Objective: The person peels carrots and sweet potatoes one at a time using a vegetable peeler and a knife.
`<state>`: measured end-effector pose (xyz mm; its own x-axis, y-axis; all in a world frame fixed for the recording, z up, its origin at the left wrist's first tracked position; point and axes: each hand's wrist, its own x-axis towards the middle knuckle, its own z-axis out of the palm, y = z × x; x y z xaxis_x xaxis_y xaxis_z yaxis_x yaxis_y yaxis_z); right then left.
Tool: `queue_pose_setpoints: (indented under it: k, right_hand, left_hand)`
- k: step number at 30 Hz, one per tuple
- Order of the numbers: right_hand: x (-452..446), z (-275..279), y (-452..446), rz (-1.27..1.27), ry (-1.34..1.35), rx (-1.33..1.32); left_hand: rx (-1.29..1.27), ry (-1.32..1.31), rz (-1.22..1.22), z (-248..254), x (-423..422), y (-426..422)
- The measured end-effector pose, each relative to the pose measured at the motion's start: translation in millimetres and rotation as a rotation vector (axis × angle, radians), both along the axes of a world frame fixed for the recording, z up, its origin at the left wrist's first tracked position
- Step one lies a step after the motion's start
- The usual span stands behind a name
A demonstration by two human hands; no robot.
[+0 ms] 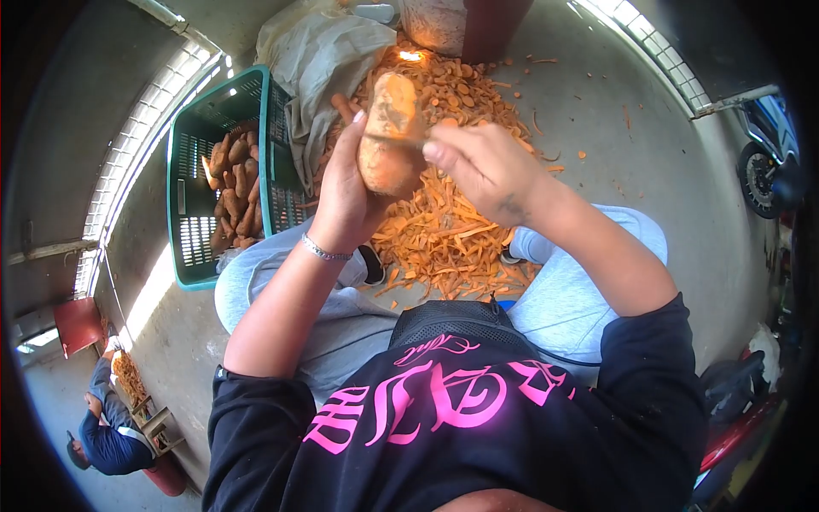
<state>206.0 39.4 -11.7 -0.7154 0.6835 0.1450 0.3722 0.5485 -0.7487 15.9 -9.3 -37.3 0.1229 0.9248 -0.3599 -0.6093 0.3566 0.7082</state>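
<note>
My left hand (343, 183) is wrapped around the lower left side of a large sweet potato (392, 175), held up in front of me. Its flesh shows orange, with a darker patch near the upper part. A thin blade (394, 138) lies across its middle, blurred by motion. My right hand (490, 166) is closed at the blade's right end; the grip hides whether this is a knife or a peeler. Beneath both hands spreads a pile of orange peelings (448, 235). A reddish-brown stick-like piece (342, 107) shows just above my left fingers.
A green plastic crate (271, 183) with several unpeeled sweet potatoes (235, 183) stands at my left. Beyond the peelings are a whitish sack (320, 55) and a dark red container (495, 26). Another person (115, 439) sits far left. A motorbike wheel (756, 179) shows at right.
</note>
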Motion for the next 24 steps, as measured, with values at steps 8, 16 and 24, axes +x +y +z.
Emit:
queue_pose_setpoints:
  k: [8, 16, 24]
  right_hand:
    - [13, 15, 11, -0.039, 0.004, -0.131]
    - [4, 0, -6, -0.050, -0.061, 0.196]
    - [5, -2, 3, -0.115, -0.032, 0.389]
  left_hand:
    - [-0.033, 0.071, 0.014, 5, 2, 2]
    - [-0.040, 0.010, -0.016, 1, -4, 2]
    - [0.023, -0.077, -0.066, 2, -3, -1]
